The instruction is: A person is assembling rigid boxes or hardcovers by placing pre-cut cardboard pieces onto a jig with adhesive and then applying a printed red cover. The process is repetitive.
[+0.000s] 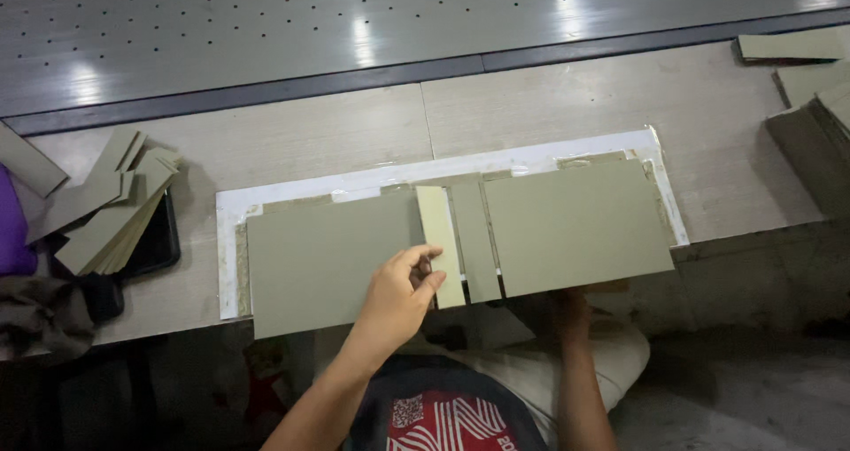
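Left hand point(400, 293) pinched the near end of a pale narrow strip point(439, 243). Right hand point(571, 314) lay beneath the right board point(575, 228), its grip not discernible. Strip sat between the boards on the table point(531, 106). Cardboard stacks point(111, 208) lay far left.

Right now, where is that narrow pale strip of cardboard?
In the head view the narrow pale strip lies just left of centre on the white sheet, between the large left board and a grey strip, with the left hand pinching its lower end.
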